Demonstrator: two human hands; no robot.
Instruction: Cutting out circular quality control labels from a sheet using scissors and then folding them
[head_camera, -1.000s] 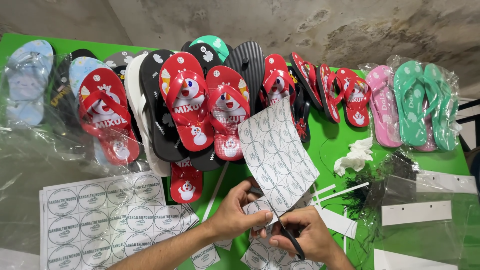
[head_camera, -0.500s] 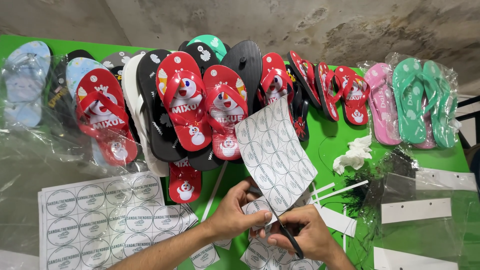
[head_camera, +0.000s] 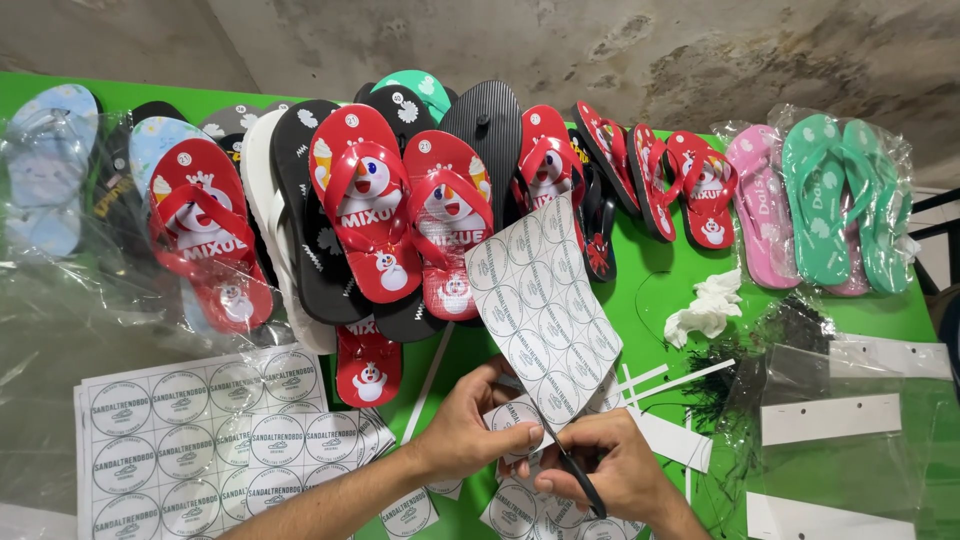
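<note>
While the left hand (head_camera: 470, 432) pinches a white sheet of round printed stickers (head_camera: 545, 310) upright for access, the right hand's (head_camera: 610, 470) grip closes on black-handled scissors (head_camera: 583, 487) cutting it over the green worktop (head_camera: 650, 300).

Backing onto a rough grey concrete wall (head_camera: 700, 60), mottled with pale patches and dark stains, peeling in places. Spreading below it, a bright green worktop (head_camera: 650, 290), running from the left edge to the right. Catching soft, even light from above, throwing only faint shadows across the green.
</note>
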